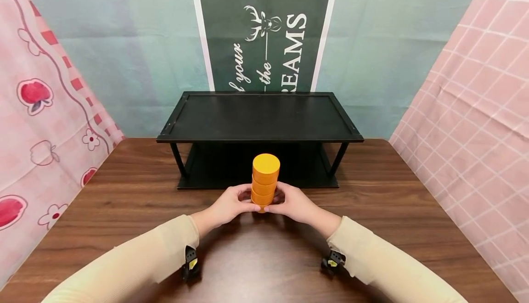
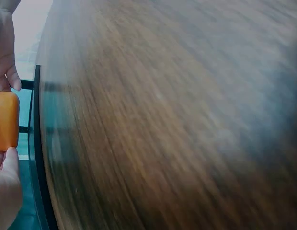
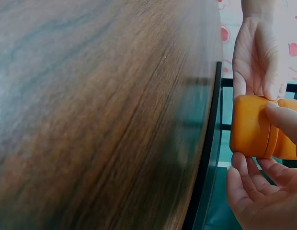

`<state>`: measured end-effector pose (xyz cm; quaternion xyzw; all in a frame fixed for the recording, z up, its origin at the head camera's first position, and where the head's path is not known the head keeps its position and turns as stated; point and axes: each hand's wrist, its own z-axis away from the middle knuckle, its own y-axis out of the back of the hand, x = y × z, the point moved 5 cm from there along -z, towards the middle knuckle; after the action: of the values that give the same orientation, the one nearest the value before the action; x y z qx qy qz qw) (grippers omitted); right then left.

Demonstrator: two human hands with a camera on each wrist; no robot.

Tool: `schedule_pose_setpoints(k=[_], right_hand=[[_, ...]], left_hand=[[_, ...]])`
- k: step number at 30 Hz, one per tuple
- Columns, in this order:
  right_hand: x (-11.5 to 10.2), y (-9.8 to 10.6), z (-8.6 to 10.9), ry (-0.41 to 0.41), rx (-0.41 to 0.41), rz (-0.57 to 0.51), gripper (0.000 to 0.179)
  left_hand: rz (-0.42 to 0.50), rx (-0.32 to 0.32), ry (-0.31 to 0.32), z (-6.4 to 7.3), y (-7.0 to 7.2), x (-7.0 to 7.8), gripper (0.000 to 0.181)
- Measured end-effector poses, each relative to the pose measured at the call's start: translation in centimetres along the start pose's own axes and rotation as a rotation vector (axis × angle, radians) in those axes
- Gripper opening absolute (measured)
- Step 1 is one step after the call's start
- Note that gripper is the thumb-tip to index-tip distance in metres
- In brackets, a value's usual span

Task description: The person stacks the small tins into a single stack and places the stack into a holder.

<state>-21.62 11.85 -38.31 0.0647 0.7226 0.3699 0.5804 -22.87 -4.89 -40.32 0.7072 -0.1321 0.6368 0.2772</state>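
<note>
An upright stack of orange lidded round jars (image 1: 265, 179) stands between both hands, in front of the black two-tier shelf (image 1: 260, 117). My left hand (image 1: 229, 204) grips the lower part of the stack from the left, its thumb near the base. From the other side my right hand (image 1: 298, 204) holds the same part, thumb in front and fingers behind. In the right wrist view the lowest orange jar (image 3: 251, 125) shows a seam near the thumb. Only part of a jar (image 2: 5, 120) shows at the left edge of the left wrist view.
The shelf's lower board (image 1: 206, 181) rests on the brown wood table (image 1: 124, 202). Teal cloth (image 1: 157, 50) with a dark printed panel hangs behind, and pink cloths (image 1: 475, 124) hang at both sides. Each forearm wears a small black camera (image 1: 334, 261).
</note>
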Motion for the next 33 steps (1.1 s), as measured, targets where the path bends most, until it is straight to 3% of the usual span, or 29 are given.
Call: schedule_pose_setpoints(k=[7, 14, 24, 33], right_hand=[[0.0, 0.4, 0.6, -0.004, 0.022, -0.006, 0.052], [-0.6, 1.3, 0.8, 0.002, 0.052, -0.049, 0.054], [-2.6, 3.8, 0.5, 0.014, 0.091, -0.014, 0.053], [-5.7, 7.1, -0.1, 0.049, 0.127, 0.014, 0.051]], left_hand=[[0.025, -0.014, -0.003, -0.2, -0.5, 0.6, 0.055], [0.021, 0.0, -0.025, -0.7, -0.4, 2.0, 0.053], [-0.048, -0.013, -0.031, -1.4, 0.3, 5.9, 0.052], [-0.057, -0.022, -0.08, -2.7, 1.4, 10.3, 0.047]])
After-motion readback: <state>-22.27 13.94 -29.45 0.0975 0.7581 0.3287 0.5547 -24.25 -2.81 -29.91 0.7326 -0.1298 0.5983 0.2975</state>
